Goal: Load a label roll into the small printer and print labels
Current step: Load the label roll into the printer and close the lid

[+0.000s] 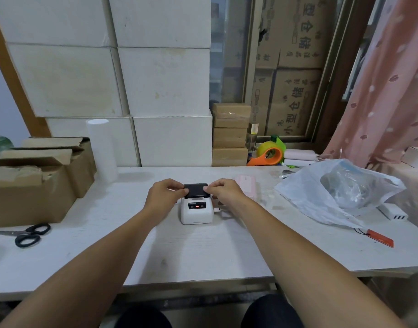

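Observation:
A small white printer [196,213] stands at the middle of the white table [203,252], a red light on its front panel. Its black lid [195,190] is raised at the back. My left hand [165,192] grips the lid's left edge with fingertips. My right hand [223,190] pinches the lid's right edge. The inside of the printer is hidden behind the lid and my fingers. I cannot see a label roll in it. A pink pack [247,187] lies flat just right of my right hand.
Open cardboard boxes [35,178] sit at the left, black scissors [30,234] in front of them. A white roll [102,150] stands upright behind. A crumpled plastic bag [338,192] lies at the right, an orange tag [379,237] near it. An orange tape dispenser [269,155] is at the back.

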Demonstrator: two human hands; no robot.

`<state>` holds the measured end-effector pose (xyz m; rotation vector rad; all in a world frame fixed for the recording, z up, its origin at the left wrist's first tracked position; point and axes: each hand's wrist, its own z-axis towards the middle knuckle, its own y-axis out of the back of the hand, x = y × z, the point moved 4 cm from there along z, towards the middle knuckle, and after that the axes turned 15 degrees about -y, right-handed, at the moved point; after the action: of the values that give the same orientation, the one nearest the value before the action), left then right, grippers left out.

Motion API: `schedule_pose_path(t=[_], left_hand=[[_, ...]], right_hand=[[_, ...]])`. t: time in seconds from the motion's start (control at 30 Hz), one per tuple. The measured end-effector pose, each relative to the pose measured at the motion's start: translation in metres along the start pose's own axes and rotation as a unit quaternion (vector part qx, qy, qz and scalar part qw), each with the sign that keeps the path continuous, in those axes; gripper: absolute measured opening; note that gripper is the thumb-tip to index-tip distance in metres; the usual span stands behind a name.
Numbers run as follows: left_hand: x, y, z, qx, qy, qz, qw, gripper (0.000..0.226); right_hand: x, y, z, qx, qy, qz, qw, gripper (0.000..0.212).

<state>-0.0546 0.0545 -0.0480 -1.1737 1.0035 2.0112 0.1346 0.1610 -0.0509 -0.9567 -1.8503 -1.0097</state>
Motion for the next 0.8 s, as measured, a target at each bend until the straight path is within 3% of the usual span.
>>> schedule_pose_path(t=[0.3, 0.53, 0.8], left_hand=[[0.022, -0.006, 0.004, 0.048, 0.051, -0.128, 0.989, 0.038], [0.021, -0.007, 0.006, 0.070, 0.053, -0.109, 0.990, 0.033], [0.024, -0.009, 0.002, 0.068, 0.060, -0.138, 0.986, 0.012]], right_hand=[[0.002, -0.002, 0.006, 0.039, -0.010, -0.039, 0.998, 0.031], [-0.007, -0.007, 0.009, 0.028, -0.021, -0.027, 0.999, 0.029], [-0.010, -0.006, 0.013, 0.039, -0.008, -0.022, 0.999, 0.032]])
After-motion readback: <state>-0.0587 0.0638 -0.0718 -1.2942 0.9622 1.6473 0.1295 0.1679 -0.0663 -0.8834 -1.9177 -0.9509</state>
